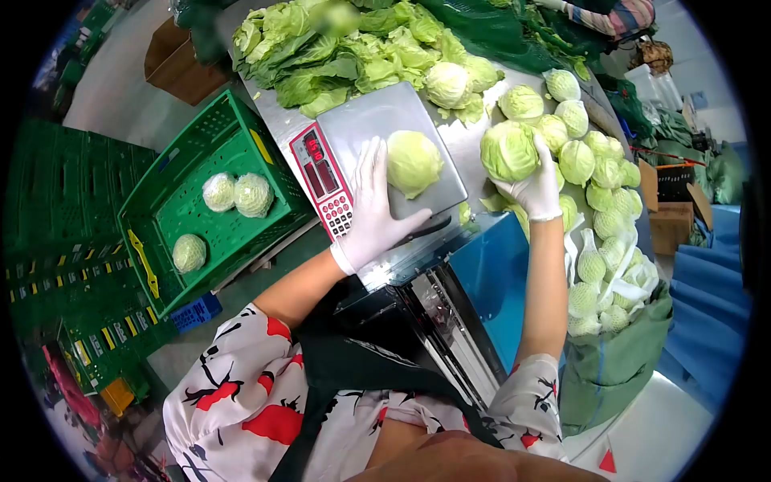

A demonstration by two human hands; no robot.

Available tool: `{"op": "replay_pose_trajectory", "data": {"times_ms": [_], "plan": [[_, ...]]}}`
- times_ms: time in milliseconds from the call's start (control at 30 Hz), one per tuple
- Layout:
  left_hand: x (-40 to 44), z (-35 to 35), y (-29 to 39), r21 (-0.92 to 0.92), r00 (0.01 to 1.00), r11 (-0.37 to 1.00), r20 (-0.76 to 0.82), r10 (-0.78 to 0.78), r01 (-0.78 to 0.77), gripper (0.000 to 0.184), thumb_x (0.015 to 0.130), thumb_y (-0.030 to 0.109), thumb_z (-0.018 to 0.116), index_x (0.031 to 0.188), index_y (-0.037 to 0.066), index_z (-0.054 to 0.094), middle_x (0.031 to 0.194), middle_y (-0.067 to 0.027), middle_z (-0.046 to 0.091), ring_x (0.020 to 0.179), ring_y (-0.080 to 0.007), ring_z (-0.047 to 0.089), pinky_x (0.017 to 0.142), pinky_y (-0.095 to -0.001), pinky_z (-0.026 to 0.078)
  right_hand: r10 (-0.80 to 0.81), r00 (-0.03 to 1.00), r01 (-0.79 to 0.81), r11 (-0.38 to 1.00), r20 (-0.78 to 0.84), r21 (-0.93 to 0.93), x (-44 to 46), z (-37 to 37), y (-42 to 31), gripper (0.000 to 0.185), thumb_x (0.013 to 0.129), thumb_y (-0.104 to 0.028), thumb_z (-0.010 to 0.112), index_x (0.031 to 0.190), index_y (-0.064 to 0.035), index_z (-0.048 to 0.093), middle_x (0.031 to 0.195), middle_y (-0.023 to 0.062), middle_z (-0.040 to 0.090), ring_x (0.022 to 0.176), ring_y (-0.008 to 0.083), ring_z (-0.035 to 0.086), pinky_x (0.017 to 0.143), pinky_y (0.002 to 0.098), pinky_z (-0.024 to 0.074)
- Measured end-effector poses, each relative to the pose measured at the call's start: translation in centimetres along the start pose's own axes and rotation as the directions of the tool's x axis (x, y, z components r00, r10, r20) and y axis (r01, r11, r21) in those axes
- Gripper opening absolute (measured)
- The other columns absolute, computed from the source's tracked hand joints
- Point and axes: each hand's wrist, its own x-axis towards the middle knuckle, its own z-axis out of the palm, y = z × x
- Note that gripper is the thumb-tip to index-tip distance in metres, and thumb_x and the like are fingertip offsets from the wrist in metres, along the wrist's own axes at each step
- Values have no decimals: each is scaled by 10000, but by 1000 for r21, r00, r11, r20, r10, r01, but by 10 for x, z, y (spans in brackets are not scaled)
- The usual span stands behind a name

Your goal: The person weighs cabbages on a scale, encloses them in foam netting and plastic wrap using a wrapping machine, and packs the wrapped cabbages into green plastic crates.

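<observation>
A trimmed pale green cabbage (414,165) rests on the steel plate of a digital scale (365,120) with a lit red display. My left hand (373,205), in a white glove, lies just left of that cabbage, fingers stretched and thumb spread; whether it touches the cabbage I cannot tell. In my gloved right hand (536,189) is another cabbage (508,150), gripped from its right and lower side, to the right of the scale. Beneath my left thumb lies a dark handle-like object (431,230), partly hidden.
Loose leaves (345,60) pile up behind the scale. More cabbages (577,161), several in foam nets, crowd the right. Three netted cabbages sit in a green crate (173,173) on the left. A blue-lidded machine (490,277) stands before me. Another person's sleeve (614,20) shows at top right.
</observation>
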Motion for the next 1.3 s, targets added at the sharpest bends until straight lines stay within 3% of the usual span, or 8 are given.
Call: {"op": "replay_pose_trajectory", "data": {"times_ms": [200, 333, 467, 633, 800, 1000, 1167, 1300], "plan": [[19, 28, -16, 10, 994, 995, 37, -100, 100, 1294, 621, 431, 878, 1535, -45, 96, 1569, -302, 142, 1469, -468, 129, 1202, -516, 139, -96, 975, 47, 970, -199, -238, -32, -27, 5, 547, 907, -432, 645, 1344, -119, 546, 1304, 76, 611, 1173, 240, 611, 939, 496, 517], [40, 47, -41, 8, 984, 989, 101, -147, 147, 1159, 617, 395, 890, 1492, -9, 247, 1470, -271, 346, 1332, -404, 428, 1111, -418, 380, -219, 923, 135, 954, -316, -268, -49, -34, 5, 723, 810, -484, 744, 1327, -15, 556, 1295, 156, 608, 1179, 284, 595, 966, 460, 496], [49, 52, -48, -73, 984, 983, 72, -161, 166, 1031, 637, 369, 883, 1427, -6, 339, 1369, -251, 454, 1264, -386, 486, 1092, -419, 397, -663, 669, 114, 540, -337, -834, -39, -73, 3, 893, 668, -507, 844, 1203, 151, 563, 1131, 262, 668, 1063, 331, 658, 922, 382, 510], [60, 53, -46, -417, 930, 832, 176, -321, 366, 946, 685, 280, 888, 1412, -13, 358, 1323, -197, 537, 1211, -272, 558, 1037, -357, 456, -724, 582, -70, 410, -371, -909, -23, -123, 13, 767, 665, -530, 840, 1071, 99, 677, 1052, 247, 710, 976, 338, 700, 858, 384, 535], [47, 47, 20, -600, 902, 744, 431, -9, 294, 931, 688, 196, 878, 1428, 4, 346, 1337, -186, 517, 1223, -253, 545, 1054, -377, 443, -515, 697, -214, 515, -500, -830, -47, -138, -3, 971, 664, -733, 714, 1124, 120, 648, 1156, 294, 658, 1092, 377, 646, 930, 389, 509], [-30, 93, 162, -684, 542, 730, 617, 571, 10, 1004, 560, 225, 928, 1403, 35, 417, 1402, -169, 476, 1327, -305, 465, 1125, -405, 359, -644, 582, -265, 427, -496, -865, -76, -214, 13, 759, 757, -645, 649, 1131, 15, 692, 1152, 252, 672, 1084, 385, 643, 918, 415, 509], [-75, 125, 202, -588, 364, 783, 696, 619, -205, 971, 616, 250, 879, 1431, 83, 377, 1401, -207, 433, 1310, -392, 426, 1110, -455, 346, -674, 418, -619, 279, -609, -734, -171, -282, 20, 460, 853, -405, 583, 1034, -11, 737, 1106, 257, 679, 1021, 399, 670, 889, 437, 519], [-68, 121, 209, -522, 303, 830, 773, 558, -197, 1023, 628, 282, 881, 1471, 67, 342, 1476, -210, 380, 1387, -378, 366, 1141, -452, 317, -425, 607, -753, -36, -672, -657, -188, -378, 55, 372, 852, -258, 558, 1091, -26, 724, 1120, 268, 667, 1047, 410, 660, 887, 450, 523]]}}
